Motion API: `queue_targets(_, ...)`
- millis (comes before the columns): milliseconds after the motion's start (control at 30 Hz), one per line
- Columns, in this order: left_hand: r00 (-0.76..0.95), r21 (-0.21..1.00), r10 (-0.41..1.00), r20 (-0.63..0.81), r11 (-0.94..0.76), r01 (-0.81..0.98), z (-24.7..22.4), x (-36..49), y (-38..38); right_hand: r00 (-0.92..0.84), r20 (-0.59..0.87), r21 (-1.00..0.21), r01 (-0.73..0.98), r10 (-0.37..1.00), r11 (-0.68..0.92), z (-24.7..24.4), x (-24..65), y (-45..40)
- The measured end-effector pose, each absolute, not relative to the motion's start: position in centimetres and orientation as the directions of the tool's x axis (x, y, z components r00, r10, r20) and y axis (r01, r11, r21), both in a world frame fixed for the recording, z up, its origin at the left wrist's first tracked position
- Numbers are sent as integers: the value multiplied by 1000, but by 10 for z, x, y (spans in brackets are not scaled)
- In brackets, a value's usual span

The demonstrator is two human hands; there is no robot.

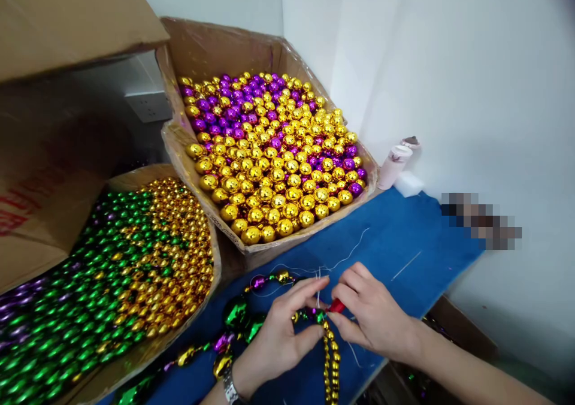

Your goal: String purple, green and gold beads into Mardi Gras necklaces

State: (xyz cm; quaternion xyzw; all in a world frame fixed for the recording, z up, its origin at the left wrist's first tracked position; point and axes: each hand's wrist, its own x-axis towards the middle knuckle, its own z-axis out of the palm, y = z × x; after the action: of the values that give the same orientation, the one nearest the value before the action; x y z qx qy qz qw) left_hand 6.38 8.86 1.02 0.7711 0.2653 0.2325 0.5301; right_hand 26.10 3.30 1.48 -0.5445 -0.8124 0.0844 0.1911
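My left hand (pixel 287 324) is curled around one end of a bead garland (pixel 320 315), thumb and fingers at its small green, purple and gold beads. White thread (pixel 318 291) stands up from that spot, between my two hands. Closed in my right hand (pixel 371 312) is a small red-handled tool (pixel 336 307), its tip pointing at the beads; the working end is hidden, so I cannot tell its kind. A doubled strand of gold beads (pixel 331 363) hangs below. Behind my left hand, larger green, purple and gold beads (pixel 236 312) of a garland lie on the blue cloth (pixel 381 243).
A cardboard box (pixel 242 250) of round gold and purple beads stands behind the cloth. To the left, another box (pixel 216 261) holds green, gold and purple beads. Thread spools (pixel 395 165) and a white block (pixel 408 183) sit against the wall. Loose thread (pixel 354 249) lies on the cloth.
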Motion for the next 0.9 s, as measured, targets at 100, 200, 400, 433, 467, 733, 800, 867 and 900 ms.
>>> queue_targets(100,753,942,653,75,-294,161,10,64,88,-331,218,-342,855,918,389,15,260,32)
queue_targets(200,750,941,658,67,-292,171,11,64,88,-328,213,-353,852,920,386,18,261,29)
queue_targets(400,742,910,659,124,-373,179,15,62,85,-230,190,-362,888,955,286,2,281,20)
queue_targets(433,735,908,665,133,-378,178,17,62,85,-192,186,-345,906,964,247,-8,286,19)
queue_targets(467,725,910,675,138,-375,176,18,62,84,-156,184,-331,920,970,211,-19,291,18)
queue_targets(733,530,975,827,187,-223,4,54,61,89,-102,235,-384,904,967,189,-50,298,11)
queue_targets(800,480,969,846,233,-246,-37,67,59,89,-152,253,-434,865,955,253,-27,287,11)
queue_targets(867,433,959,858,276,-275,-66,81,56,89,-213,268,-542,773,940,330,-3,270,13)
queue_targets(900,409,954,863,295,-289,-78,87,54,88,-229,276,-629,692,933,356,8,261,15)
